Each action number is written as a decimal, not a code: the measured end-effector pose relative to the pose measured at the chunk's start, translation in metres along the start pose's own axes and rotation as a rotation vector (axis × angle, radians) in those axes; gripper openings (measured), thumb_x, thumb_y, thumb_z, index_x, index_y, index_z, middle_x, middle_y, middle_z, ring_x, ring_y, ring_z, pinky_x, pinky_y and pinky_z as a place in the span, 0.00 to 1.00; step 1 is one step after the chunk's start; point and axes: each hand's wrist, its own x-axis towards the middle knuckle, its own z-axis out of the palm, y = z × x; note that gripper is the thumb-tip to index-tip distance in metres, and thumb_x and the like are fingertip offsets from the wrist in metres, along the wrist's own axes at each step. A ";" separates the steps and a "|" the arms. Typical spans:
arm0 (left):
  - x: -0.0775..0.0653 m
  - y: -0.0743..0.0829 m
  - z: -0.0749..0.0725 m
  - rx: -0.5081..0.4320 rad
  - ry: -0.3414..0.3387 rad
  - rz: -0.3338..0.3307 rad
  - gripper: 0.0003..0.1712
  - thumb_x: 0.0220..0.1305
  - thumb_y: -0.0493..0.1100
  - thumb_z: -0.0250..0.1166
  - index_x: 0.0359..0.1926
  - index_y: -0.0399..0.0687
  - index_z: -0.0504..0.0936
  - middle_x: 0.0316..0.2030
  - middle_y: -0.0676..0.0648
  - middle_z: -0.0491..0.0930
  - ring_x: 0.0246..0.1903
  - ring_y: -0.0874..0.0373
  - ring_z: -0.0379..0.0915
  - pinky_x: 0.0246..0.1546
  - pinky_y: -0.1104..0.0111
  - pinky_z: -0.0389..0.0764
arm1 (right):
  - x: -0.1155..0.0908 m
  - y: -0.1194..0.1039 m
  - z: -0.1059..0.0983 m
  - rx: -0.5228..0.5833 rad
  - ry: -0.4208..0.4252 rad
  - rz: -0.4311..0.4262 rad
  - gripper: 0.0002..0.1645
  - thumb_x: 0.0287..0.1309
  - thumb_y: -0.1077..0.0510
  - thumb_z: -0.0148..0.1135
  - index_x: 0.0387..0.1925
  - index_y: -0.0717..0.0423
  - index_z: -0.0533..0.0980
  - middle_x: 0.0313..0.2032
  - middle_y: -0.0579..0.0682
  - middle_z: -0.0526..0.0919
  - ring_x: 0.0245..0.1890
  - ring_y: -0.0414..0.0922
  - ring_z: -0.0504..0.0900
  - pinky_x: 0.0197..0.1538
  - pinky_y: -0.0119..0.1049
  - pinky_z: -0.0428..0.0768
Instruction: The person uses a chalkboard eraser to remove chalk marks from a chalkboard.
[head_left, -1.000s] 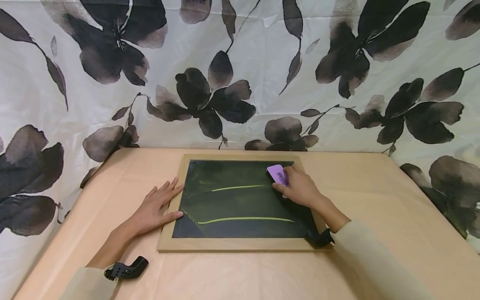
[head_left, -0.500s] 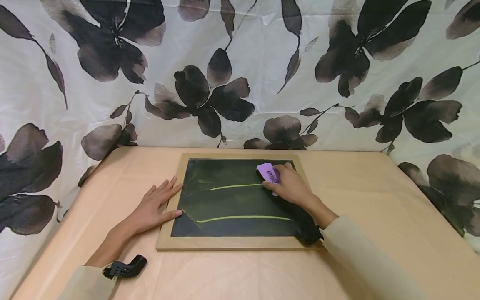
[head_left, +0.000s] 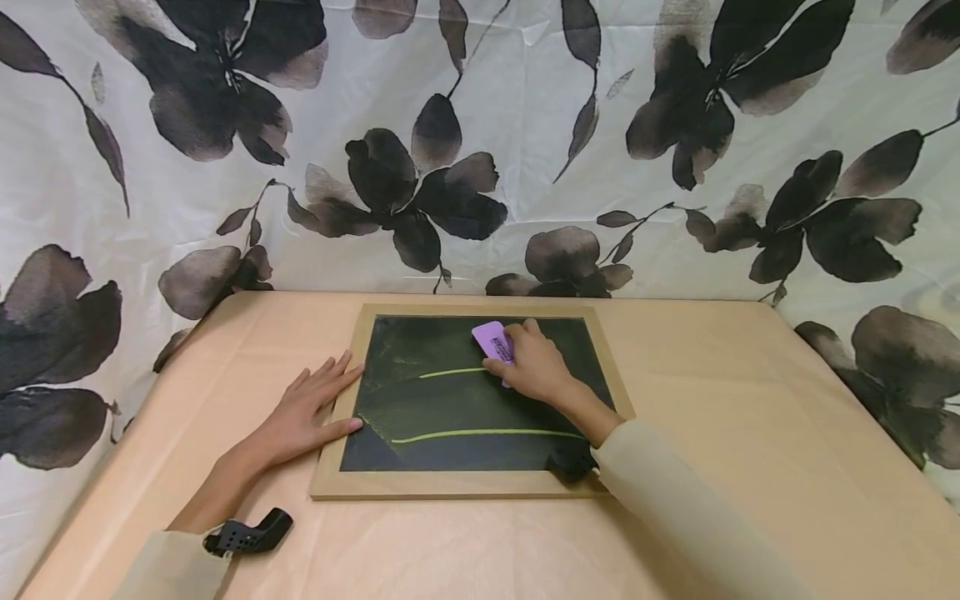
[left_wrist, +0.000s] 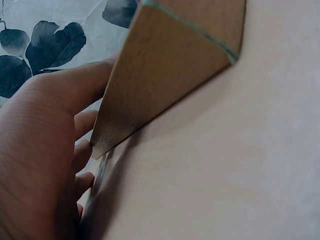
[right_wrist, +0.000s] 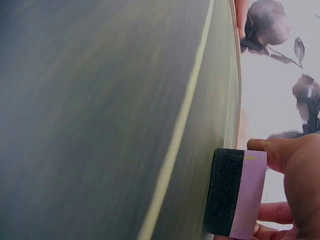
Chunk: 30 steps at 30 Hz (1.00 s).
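A wood-framed chalkboard (head_left: 465,400) lies on the table with two yellow chalk lines across its dark face. My right hand (head_left: 536,362) grips a purple chalkboard eraser (head_left: 491,340) by its sides, at the right end of the upper line (head_left: 452,372). In the right wrist view the eraser's dark felt (right_wrist: 225,192) faces the board. The lower line (head_left: 480,432) runs almost the board's full width. My left hand (head_left: 303,417) rests on the left side of the frame, fingers straight and spread. In the left wrist view its thumb and fingers touch the frame's edge (left_wrist: 150,75).
The board stands on a pale wood-coloured table (head_left: 712,375). Behind it hangs a white cloth (head_left: 525,167) printed with dark flowers. Each wrist wears a black camera mount, the left mount (head_left: 251,533) beside the board's lower left corner. Faint chalk smears mark the board's left part.
My right hand has slid the eraser leftward along the upper line, which now shows a shorter visible stretch. The left hand stays on the frame.
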 end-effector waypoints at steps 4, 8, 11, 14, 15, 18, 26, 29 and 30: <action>0.000 0.000 0.000 0.001 -0.001 -0.002 0.45 0.59 0.60 0.64 0.72 0.46 0.60 0.73 0.39 0.48 0.70 0.37 0.42 0.64 0.39 0.40 | 0.006 -0.016 0.009 0.000 -0.014 -0.019 0.41 0.55 0.42 0.66 0.61 0.64 0.70 0.44 0.57 0.70 0.32 0.50 0.74 0.33 0.42 0.74; -0.001 0.000 0.000 -0.003 -0.003 -0.006 0.46 0.59 0.60 0.64 0.72 0.47 0.60 0.73 0.39 0.48 0.70 0.37 0.41 0.64 0.40 0.40 | 0.011 -0.032 0.018 0.003 -0.032 -0.036 0.41 0.54 0.41 0.66 0.62 0.62 0.70 0.44 0.56 0.70 0.32 0.49 0.74 0.32 0.40 0.74; -0.001 0.000 0.000 -0.007 -0.003 -0.005 0.46 0.59 0.60 0.64 0.72 0.47 0.60 0.73 0.39 0.48 0.70 0.37 0.41 0.64 0.40 0.40 | 0.013 -0.044 0.022 0.001 -0.041 -0.059 0.40 0.54 0.40 0.66 0.61 0.62 0.71 0.43 0.55 0.70 0.30 0.48 0.74 0.30 0.40 0.74; 0.000 0.000 0.000 -0.006 0.000 0.001 0.46 0.59 0.60 0.64 0.72 0.46 0.60 0.73 0.39 0.48 0.70 0.37 0.41 0.64 0.40 0.40 | 0.014 -0.055 0.027 -0.001 -0.042 -0.089 0.40 0.54 0.41 0.66 0.60 0.62 0.71 0.42 0.55 0.70 0.28 0.47 0.74 0.28 0.39 0.74; 0.000 0.000 0.000 -0.007 0.002 0.003 0.46 0.59 0.59 0.64 0.72 0.46 0.60 0.73 0.38 0.49 0.70 0.37 0.42 0.64 0.40 0.40 | 0.014 -0.059 0.028 0.000 -0.043 -0.100 0.39 0.54 0.41 0.66 0.60 0.62 0.72 0.42 0.55 0.70 0.28 0.47 0.74 0.28 0.38 0.74; 0.000 -0.002 0.000 -0.006 0.003 0.006 0.46 0.59 0.59 0.65 0.72 0.47 0.60 0.73 0.39 0.49 0.70 0.38 0.42 0.64 0.40 0.40 | 0.015 -0.070 0.033 0.010 -0.052 -0.135 0.39 0.54 0.41 0.66 0.60 0.61 0.72 0.42 0.54 0.70 0.27 0.46 0.74 0.27 0.37 0.73; 0.000 -0.005 0.001 0.002 0.000 0.001 0.45 0.59 0.61 0.64 0.73 0.49 0.60 0.73 0.40 0.48 0.71 0.38 0.41 0.65 0.41 0.40 | 0.013 -0.088 0.038 0.026 -0.118 -0.209 0.38 0.55 0.42 0.66 0.61 0.61 0.71 0.41 0.52 0.68 0.26 0.44 0.73 0.28 0.34 0.72; 0.000 -0.005 0.001 0.003 -0.002 0.002 0.45 0.59 0.61 0.64 0.73 0.48 0.60 0.73 0.40 0.48 0.71 0.38 0.41 0.65 0.40 0.40 | 0.015 -0.086 0.036 0.073 -0.157 -0.231 0.38 0.55 0.45 0.68 0.62 0.60 0.70 0.40 0.52 0.68 0.28 0.43 0.72 0.30 0.33 0.71; 0.000 -0.005 0.001 0.002 -0.002 0.003 0.45 0.59 0.61 0.64 0.72 0.48 0.60 0.73 0.40 0.49 0.71 0.38 0.41 0.65 0.40 0.40 | 0.015 -0.084 0.035 0.092 -0.173 -0.237 0.38 0.54 0.45 0.69 0.63 0.59 0.70 0.40 0.51 0.68 0.29 0.43 0.72 0.31 0.33 0.71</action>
